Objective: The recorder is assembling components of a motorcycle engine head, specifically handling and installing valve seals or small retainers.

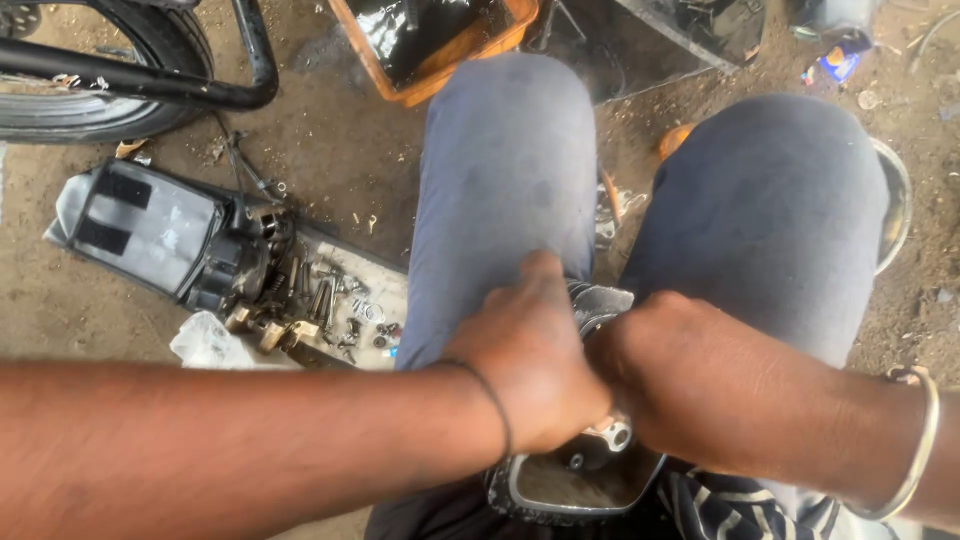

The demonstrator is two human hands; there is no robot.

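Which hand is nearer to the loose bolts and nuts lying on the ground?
Left. The left hand sits just beside the bolts and nuts, while the right hand is farther off, past the metal part.

I take this for an open-air motorcycle repair spot, worked straight on the ground. The floor is bare packed dirt [330, 160], littered with scraps. At far left I see a tyre [90, 100] and a black frame tube [180, 85]. Left of my knees, loose bolts and washers [335, 300] lie spread on a flat board beside a black engine part [225, 265]. An orange tray [440, 70] holding dark oil sits at the far side.
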